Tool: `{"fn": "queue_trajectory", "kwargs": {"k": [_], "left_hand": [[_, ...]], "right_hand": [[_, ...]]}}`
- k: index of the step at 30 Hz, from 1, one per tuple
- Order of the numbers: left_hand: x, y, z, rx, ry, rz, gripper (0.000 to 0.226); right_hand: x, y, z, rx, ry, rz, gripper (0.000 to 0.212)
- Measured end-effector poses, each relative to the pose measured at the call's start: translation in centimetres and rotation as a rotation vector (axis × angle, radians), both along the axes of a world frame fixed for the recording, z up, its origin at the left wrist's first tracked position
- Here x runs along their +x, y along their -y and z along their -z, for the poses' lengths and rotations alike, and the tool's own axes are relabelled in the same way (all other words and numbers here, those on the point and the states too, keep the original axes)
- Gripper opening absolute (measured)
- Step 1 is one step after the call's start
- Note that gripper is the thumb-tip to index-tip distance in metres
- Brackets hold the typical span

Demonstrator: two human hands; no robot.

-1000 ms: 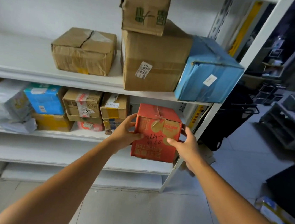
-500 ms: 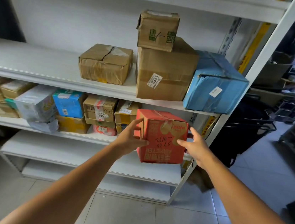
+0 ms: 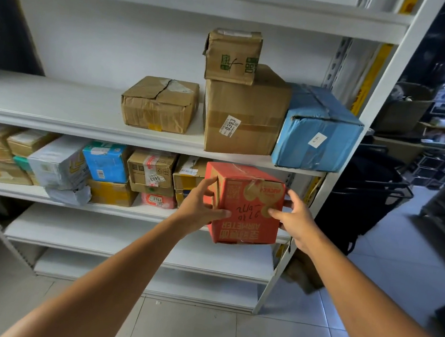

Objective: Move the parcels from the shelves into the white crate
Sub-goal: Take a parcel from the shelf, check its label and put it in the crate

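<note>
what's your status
Both on: left hand, right hand grip red box by its sides. Held in front of shelf. No white crate in view.

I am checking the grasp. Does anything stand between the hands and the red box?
No. The left hand grips the red box at its left edge, the right hand at its right edge. The white crate is not in view, so that path cannot be judged.
</note>
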State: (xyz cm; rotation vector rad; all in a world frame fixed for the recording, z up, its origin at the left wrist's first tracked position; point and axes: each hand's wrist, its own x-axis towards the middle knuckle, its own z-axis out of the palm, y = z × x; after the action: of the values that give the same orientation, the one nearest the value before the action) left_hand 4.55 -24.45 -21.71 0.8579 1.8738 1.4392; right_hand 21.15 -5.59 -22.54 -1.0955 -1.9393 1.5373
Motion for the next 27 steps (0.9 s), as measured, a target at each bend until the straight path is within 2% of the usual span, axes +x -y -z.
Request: {"fn": "queue_trajectory", "kwargs": {"k": [6, 11, 17, 25, 27], "left_hand": [[-0.2, -0.4, -0.7, 0.060, 0.048, 0.023, 0.088], [-0.8, -0.7, -0.2, 0.052, 0.086, 0.050, 0.087], [-1.2, -0.9, 0.6, 0.061, 0.205, 0.066, 0.085], [-2.3, -1.7, 1.6, 0.050, 0.219, 0.084, 0.088], [-2.6, -2.1, 2.0, 0.054, 0.197, 0.095, 0.088]], "right_hand": [[0.8, 1.4, -1.1, 0.151, 0.020, -0.028, 0.093], [1.4, 2.7, -1.6, 0.204, -0.009, -0.034, 0.087], [1.7, 3.8, -2.0, 0.251, -0.012, -0.026, 0.079], [0.6, 3.7, -0.4, 0.281, 0.023, 0.025, 0.082], [0.1, 3.5, 0.0, 0.225, 0.021, 0.059, 0.069]]}}
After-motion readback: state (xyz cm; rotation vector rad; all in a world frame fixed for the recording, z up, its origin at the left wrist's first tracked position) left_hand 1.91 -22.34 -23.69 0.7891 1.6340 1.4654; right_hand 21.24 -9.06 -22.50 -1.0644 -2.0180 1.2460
